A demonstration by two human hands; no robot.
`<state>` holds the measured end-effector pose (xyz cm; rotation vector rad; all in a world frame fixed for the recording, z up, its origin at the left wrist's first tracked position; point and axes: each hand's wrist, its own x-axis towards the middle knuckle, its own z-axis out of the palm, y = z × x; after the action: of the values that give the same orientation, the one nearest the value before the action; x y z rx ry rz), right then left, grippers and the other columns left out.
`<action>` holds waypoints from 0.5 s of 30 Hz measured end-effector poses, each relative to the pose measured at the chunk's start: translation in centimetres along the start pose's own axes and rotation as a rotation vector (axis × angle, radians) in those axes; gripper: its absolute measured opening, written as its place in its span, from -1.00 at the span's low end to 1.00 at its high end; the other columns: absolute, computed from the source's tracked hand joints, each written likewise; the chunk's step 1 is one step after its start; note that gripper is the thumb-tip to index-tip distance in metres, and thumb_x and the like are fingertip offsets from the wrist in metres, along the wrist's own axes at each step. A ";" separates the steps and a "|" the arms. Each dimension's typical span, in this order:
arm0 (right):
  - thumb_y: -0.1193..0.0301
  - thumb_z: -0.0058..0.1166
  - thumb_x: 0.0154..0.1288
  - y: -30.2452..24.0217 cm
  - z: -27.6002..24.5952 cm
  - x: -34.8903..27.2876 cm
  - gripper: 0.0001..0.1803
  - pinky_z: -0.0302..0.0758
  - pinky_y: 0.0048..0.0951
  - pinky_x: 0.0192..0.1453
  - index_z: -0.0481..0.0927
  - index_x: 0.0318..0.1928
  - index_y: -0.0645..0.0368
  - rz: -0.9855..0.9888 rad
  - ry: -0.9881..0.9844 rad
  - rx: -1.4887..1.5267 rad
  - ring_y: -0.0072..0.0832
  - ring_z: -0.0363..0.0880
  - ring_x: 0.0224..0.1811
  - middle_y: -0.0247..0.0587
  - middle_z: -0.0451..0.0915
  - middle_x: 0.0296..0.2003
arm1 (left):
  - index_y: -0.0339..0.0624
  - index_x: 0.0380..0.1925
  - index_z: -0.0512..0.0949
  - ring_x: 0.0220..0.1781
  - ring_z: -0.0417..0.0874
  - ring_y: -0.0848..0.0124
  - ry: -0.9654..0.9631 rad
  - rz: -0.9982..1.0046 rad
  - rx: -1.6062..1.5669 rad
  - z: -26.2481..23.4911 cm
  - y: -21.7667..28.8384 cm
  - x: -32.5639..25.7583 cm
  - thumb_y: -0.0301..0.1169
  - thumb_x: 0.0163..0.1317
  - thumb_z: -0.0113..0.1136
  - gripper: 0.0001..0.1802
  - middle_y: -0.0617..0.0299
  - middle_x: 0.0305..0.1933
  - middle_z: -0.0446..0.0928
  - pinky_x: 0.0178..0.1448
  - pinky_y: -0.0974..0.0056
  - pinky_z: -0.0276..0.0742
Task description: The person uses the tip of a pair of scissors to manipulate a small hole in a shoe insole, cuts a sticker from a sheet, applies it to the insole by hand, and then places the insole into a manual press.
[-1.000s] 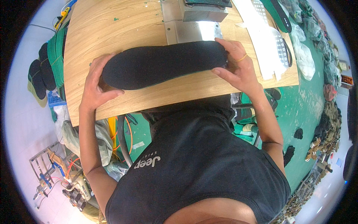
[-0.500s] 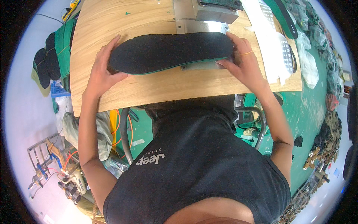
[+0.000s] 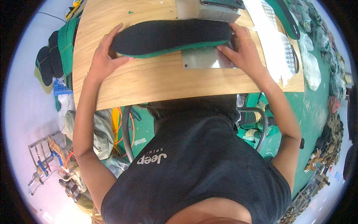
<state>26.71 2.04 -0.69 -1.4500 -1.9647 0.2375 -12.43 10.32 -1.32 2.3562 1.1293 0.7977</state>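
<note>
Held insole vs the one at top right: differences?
The held insole shows a broad black face; the top-right insole shows a green band beside black. The held insole lies crosswise between left hand and right hand; the top-right insole slants away, untouched. Both combine black and green.

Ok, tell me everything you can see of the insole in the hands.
The insole is long with rounded ends, broader at the left, with a black, fabric-like top and a green layer along its near edge. It is held crosswise, black face up, left hand on its left end, right hand on its right. It partly hides a metal plate on the table; whether it touches either is unclear.
</note>
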 end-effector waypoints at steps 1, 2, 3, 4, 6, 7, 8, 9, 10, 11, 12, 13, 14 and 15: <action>0.36 0.36 -0.02 0.5 0.1 0.4 -0.32 0.48 -0.29 -0.14 0.40 0.14 0.22 -0.030 0.011 -0.017 -0.13 0.50 -0.19 0.06 0.44 -0.20 | -0.02 0.33 0.27 -0.19 0.53 0.40 -0.010 -0.032 -0.056 -0.1 0.1 0.3 -0.35 -0.20 0.55 0.00 0.09 0.18 0.43 -0.11 0.33 0.50; 0.34 0.36 -0.02 0.8 0.2 0.7 -0.33 0.48 -0.28 -0.14 0.41 0.13 0.22 -0.059 0.022 -0.034 -0.13 0.50 -0.19 0.06 0.45 -0.21 | -0.02 0.33 0.28 -0.31 0.53 0.48 -0.021 -0.064 -0.111 -0.1 0.0 0.6 -0.36 -0.18 0.55 -0.02 0.12 0.17 0.44 -0.23 0.39 0.51; 0.32 0.36 -0.03 0.9 0.1 1.0 -0.35 0.48 -0.27 -0.13 0.43 0.10 0.22 -0.031 -0.005 -0.032 -0.12 0.51 -0.17 0.08 0.46 -0.21 | -0.02 0.33 0.29 -0.47 0.38 0.63 -0.024 -0.090 -0.167 0.2 -0.2 0.8 -0.37 -0.15 0.54 -0.04 0.17 0.15 0.44 -0.41 0.49 0.41; 0.32 0.35 0.00 1.2 0.3 1.3 -0.38 0.46 -0.26 -0.06 0.44 0.09 0.22 0.001 -0.009 -0.032 -0.10 0.50 -0.12 0.07 0.46 -0.17 | -0.01 0.33 0.29 -0.47 0.38 0.62 -0.016 -0.071 -0.145 0.2 -0.6 1.1 -0.37 -0.15 0.54 -0.05 0.18 0.11 0.46 -0.40 0.48 0.40; 0.33 0.32 0.07 1.7 0.7 1.7 -0.44 0.43 -0.24 0.07 0.46 0.08 0.21 0.064 -0.017 -0.030 -0.06 0.48 -0.02 0.05 0.46 -0.08 | 0.00 0.33 0.29 -0.46 0.38 0.62 -0.006 -0.056 -0.111 0.3 -1.2 1.7 -0.38 -0.14 0.53 -0.05 0.21 0.05 0.48 -0.40 0.47 0.39; 0.32 0.32 0.07 1.7 0.8 2.0 -0.46 0.43 -0.24 0.06 0.47 0.06 0.21 0.096 -0.025 -0.046 -0.07 0.48 -0.03 0.04 0.46 -0.09 | 0.01 0.33 0.29 -0.46 0.37 0.62 -0.004 -0.059 -0.100 0.4 -1.4 2.1 -0.39 -0.14 0.53 -0.06 0.23 0.02 0.49 -0.40 0.47 0.38; 0.32 0.32 0.07 1.6 1.0 2.2 -0.48 0.43 -0.24 0.06 0.48 0.04 0.21 0.128 -0.033 -0.062 -0.07 0.48 -0.04 0.04 0.47 -0.09 | 0.02 0.33 0.30 -0.46 0.36 0.62 -0.008 -0.084 -0.099 0.4 -1.5 2.5 -0.40 -0.14 0.53 -0.06 0.25 -0.02 0.50 -0.41 0.48 0.36; 0.32 0.32 0.07 1.6 1.0 2.3 -0.50 0.43 -0.24 0.05 0.49 0.02 0.21 0.160 -0.041 -0.078 -0.07 0.48 -0.05 0.03 0.47 -0.09 | 0.02 0.33 0.30 -0.47 0.35 0.63 -0.009 -0.091 -0.120 0.4 -1.6 2.8 -0.40 -0.13 0.52 -0.06 0.27 -0.05 0.51 -0.41 0.48 0.34; 0.31 0.31 0.09 1.7 1.0 2.3 -0.50 0.44 -0.25 0.05 0.49 0.02 0.22 0.139 -0.036 -0.090 -0.08 0.49 -0.05 0.03 0.47 -0.09 | 0.03 0.33 0.30 -0.47 0.34 0.63 -0.007 -0.099 -0.141 0.5 -1.7 3.0 -0.41 -0.13 0.52 -0.07 0.29 -0.07 0.52 -0.42 0.48 0.33; 0.31 0.31 0.10 1.8 1.1 2.3 -0.51 0.44 -0.26 0.05 0.49 0.02 0.22 0.118 -0.031 -0.103 -0.10 0.50 -0.05 0.03 0.48 -0.09 | 0.03 0.33 0.29 -0.47 0.33 0.63 -0.002 -0.090 -0.183 0.5 -1.8 3.2 -0.42 -0.12 0.51 -0.07 0.31 -0.09 0.52 -0.42 0.49 0.31; 0.31 0.30 0.11 1.9 1.1 2.3 -0.51 0.44 -0.27 0.04 0.49 0.03 0.22 0.097 -0.026 -0.115 -0.11 0.51 -0.06 0.03 0.48 -0.08 | 0.03 0.34 0.29 -0.48 0.33 0.64 0.002 -0.091 -0.206 0.5 -1.8 3.2 -0.43 -0.12 0.51 -0.07 0.32 -0.10 0.52 -0.43 0.49 0.30; 0.31 0.29 0.13 1.9 0.9 2.1 -0.52 0.45 -0.28 0.05 0.49 0.04 0.22 0.066 -0.017 -0.100 -0.11 0.51 -0.04 0.02 0.48 -0.07 | 0.04 0.34 0.28 -0.48 0.32 0.64 0.004 -0.092 -0.230 0.6 -1.7 3.2 -0.44 -0.11 0.50 -0.07 0.32 -0.10 0.52 -0.43 0.49 0.29; 0.31 0.27 0.15 1.6 0.7 1.9 -0.52 0.45 -0.29 0.05 0.49 0.05 0.23 0.034 -0.008 -0.085 -0.12 0.51 -0.03 0.02 0.48 -0.06 | 0.04 0.34 0.27 -0.49 0.32 0.64 0.004 -0.102 -0.233 0.6 -1.3 3.1 -0.45 -0.10 0.49 -0.07 0.32 -0.09 0.52 -0.44 0.49 0.28; 0.32 0.26 0.16 1.5 0.5 1.7 -0.52 0.45 -0.30 0.06 0.48 0.06 0.23 0.002 0.001 -0.069 -0.13 0.52 -0.02 0.02 0.48 -0.05 | 0.04 0.35 0.26 -0.49 0.32 0.65 0.001 -0.105 -0.241 0.5 -1.2 3.1 -0.46 -0.10 0.49 -0.06 0.32 -0.09 0.51 -0.44 0.49 0.28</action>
<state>27.28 4.28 -1.17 -1.4960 -1.9883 0.1715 -11.19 13.46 -1.45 2.0829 1.0817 0.8466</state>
